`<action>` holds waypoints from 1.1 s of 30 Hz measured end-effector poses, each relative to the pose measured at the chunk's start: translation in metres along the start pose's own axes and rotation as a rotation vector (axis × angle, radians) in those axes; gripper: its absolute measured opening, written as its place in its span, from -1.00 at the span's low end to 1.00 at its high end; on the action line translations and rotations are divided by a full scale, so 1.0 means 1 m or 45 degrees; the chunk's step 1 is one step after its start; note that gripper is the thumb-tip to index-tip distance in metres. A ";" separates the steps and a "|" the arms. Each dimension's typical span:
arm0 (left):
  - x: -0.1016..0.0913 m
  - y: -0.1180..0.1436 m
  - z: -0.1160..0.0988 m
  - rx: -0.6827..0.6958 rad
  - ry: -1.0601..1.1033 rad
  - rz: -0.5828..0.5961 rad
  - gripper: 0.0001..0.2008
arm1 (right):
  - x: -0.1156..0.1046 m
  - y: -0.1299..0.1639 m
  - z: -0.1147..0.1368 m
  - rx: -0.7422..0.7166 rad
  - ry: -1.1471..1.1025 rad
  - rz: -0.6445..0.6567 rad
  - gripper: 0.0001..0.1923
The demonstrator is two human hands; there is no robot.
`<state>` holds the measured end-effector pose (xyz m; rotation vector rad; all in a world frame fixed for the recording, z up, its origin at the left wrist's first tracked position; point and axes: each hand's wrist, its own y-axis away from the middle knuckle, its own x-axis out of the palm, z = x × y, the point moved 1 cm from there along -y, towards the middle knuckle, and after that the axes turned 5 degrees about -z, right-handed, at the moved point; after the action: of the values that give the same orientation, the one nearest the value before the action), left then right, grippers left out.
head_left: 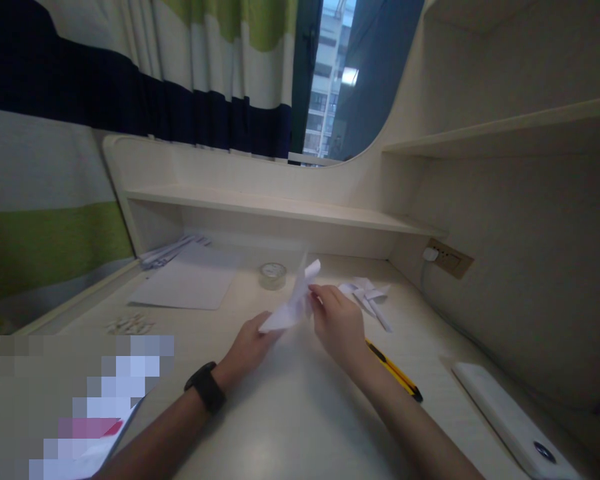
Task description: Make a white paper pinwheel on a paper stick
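Observation:
A white sheet of paper (293, 308), folded and curled at its upper tip, is held above the desk between my hands. My left hand (250, 343), with a black watch on its wrist, grips the paper's lower left part from below. At the paper's right side, my right hand (337, 320) is closed, its thumb and fingers pinching the edge. Motion blurs part of the paper, and its back folds are hidden. Just beyond my right hand lies a white paper pinwheel (366, 292) with a rolled paper stick.
A clear tape roll (273, 276) stands behind the hands. White sheets (187, 277) lie at the back left, near small pale pieces (130, 325). A yellow utility knife (395, 371) is beside my right forearm. A white device (510, 417) rests at right; a pixelated area covers the left front.

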<state>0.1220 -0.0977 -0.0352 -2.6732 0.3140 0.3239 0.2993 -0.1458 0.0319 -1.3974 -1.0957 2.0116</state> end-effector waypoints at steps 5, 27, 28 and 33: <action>0.001 0.002 -0.008 0.185 -0.076 0.095 -0.73 | 0.003 0.002 -0.009 -0.039 0.051 0.046 -0.85; 0.003 -0.011 -0.016 0.225 0.188 -0.021 -0.41 | 0.006 -0.008 0.025 -0.107 0.368 0.358 -0.84; 0.003 -0.010 -0.018 0.231 0.177 -0.049 -0.42 | 0.006 -0.008 0.026 -0.110 0.382 0.362 -0.84; 0.002 -0.007 -0.025 0.255 0.160 -0.158 -0.53 | 0.007 -0.008 0.030 -0.106 0.411 0.377 -0.86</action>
<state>0.1305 -0.1030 -0.0108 -2.5056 0.2052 0.0819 0.2681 -0.1466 0.0399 -1.9440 -0.8785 1.8537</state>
